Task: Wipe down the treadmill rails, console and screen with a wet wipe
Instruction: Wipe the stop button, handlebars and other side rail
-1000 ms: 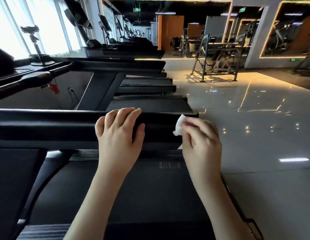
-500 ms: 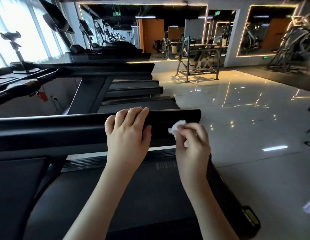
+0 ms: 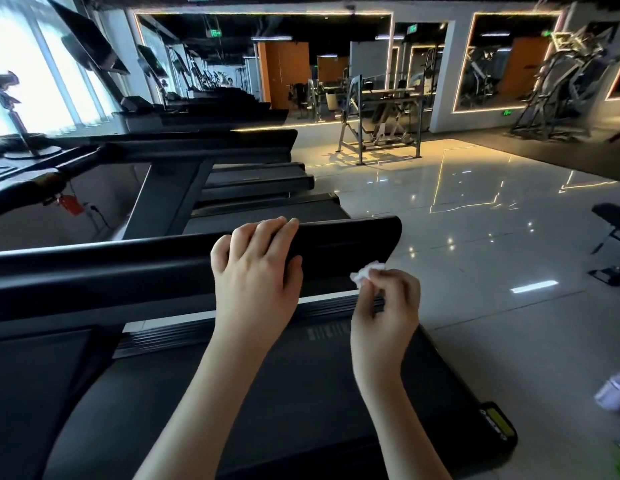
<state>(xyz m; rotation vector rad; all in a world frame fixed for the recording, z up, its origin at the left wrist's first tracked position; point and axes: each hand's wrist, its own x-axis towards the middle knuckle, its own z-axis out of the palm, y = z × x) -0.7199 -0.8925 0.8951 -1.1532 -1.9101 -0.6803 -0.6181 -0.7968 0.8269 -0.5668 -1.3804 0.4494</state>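
While left hand [image 3: 256,271] grips the rail [image 3: 128,268], right hand [image 3: 384,306] pinches a crumpled wet wipe [image 3: 365,273] — near rail end

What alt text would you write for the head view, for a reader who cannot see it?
The left hand holds a black treadmill rail while the right hand pinches a crumpled white wipe at the rail's end.

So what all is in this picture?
rail: one, black, across the foreground
wet wipe: one, white, crumpled, by the rail's right end
belt: one, dark grey, below the rail
other treadmills: several, black, row behind on the left
tag: one, red, hanging at left
exercise frame: one, grey, far centre
bench: one, black, right edge
container: one, pale, floor at lower right
left hand: grips the rail
right hand: pinches the wet wipe
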